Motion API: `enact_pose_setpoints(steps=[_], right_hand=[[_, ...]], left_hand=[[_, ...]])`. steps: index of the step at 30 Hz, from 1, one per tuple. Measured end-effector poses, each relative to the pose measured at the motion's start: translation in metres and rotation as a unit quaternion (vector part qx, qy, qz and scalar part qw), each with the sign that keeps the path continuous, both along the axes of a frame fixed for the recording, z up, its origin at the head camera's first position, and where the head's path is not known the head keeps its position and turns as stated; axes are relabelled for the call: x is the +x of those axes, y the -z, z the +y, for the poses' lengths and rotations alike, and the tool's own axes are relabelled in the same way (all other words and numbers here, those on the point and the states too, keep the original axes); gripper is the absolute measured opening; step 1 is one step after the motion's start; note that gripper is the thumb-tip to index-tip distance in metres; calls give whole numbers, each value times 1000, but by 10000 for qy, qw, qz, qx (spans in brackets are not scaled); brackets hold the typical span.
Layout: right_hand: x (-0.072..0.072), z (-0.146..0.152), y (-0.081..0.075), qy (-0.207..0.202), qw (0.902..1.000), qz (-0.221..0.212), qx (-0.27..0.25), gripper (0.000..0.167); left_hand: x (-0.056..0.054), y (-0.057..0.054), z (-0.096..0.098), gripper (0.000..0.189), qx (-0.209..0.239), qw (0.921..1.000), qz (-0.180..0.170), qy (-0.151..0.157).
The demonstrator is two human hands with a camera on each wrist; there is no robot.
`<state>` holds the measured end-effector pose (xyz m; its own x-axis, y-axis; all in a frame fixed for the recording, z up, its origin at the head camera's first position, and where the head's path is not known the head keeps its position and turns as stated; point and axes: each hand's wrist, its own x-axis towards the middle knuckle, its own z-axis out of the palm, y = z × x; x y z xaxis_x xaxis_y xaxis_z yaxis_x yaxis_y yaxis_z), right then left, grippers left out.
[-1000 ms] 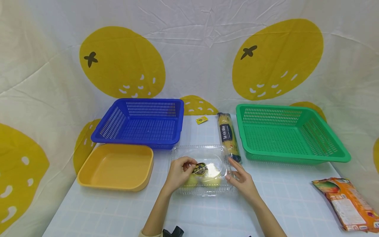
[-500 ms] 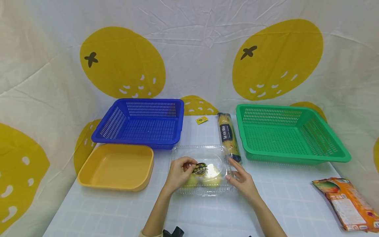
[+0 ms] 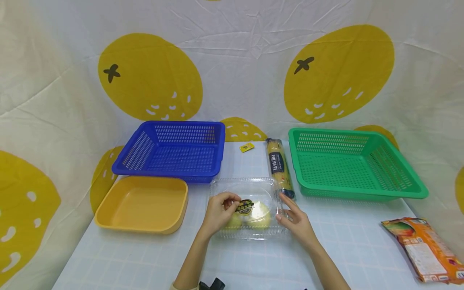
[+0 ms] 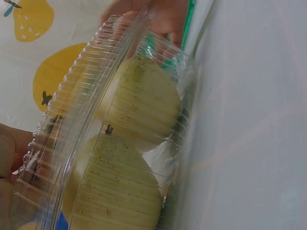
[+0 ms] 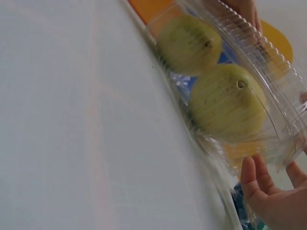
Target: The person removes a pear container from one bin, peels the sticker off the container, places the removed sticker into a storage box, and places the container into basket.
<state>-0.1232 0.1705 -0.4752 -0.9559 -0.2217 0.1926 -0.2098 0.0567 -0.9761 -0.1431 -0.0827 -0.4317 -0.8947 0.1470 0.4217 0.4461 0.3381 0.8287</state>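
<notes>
A clear plastic clamshell box point(image 3: 222, 186) lies on the table in front of me, with pale yellow-green round fruits point(image 5: 225, 103) inside. A black and gold label point(image 3: 245, 208) is on its lid. My left hand point(image 3: 220, 211) reaches over the lid from the left, thumb and forefinger pinched together at the label's left edge. At the box's right end, my right hand point(image 3: 298, 222) holds the rim, forefinger toward the far corner and thumb nearer me. The right wrist view shows its lower fingers point(image 5: 249, 175) curled beside the box's end.
Behind on the left is a blue basket point(image 3: 217, 171), with a yellow-orange tub point(image 3: 181, 213) before it. A spaghetti pack point(image 3: 278, 165) lies between the box and a green basket point(image 3: 362, 194). A small yellow packet point(image 3: 247, 147) lies farther back; an orange bag point(image 3: 424, 249) lies far right.
</notes>
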Motion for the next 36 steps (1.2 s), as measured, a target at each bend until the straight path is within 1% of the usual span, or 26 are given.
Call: enact_pose_setpoints(steps=[6,13,14,19,21,23,31,36], right_hand=[[0,0,1,-15,10000,25,-17,64],[0,0,0,-15,10000,46,-3,63],[0,0,0,-8,10000,45,8,63],[0,-1,0,14,10000,14,30,63],[-1,0,0,19,10000,0,31,63],[-1,-1,0,32,10000,-5,35,64],[-1,-1,1,71,10000,33,44,64],[-1,-1,1,54,10000,45,42,64]], left_hand=[[1,-1,1,16,31,10000,11,-40],[2,-2,3,13,73,9998,-142,-124],[3,-4,3,12,51,9998,-154,-135],[14,-30,5,10,-14,9999,-112,-57],[18,-37,5,9,7,10000,-85,-10],[19,-38,5,9,29,10000,-44,2],[20,-37,5,9,140,9998,102,-42],[19,-36,5,8,194,9998,101,-45]])
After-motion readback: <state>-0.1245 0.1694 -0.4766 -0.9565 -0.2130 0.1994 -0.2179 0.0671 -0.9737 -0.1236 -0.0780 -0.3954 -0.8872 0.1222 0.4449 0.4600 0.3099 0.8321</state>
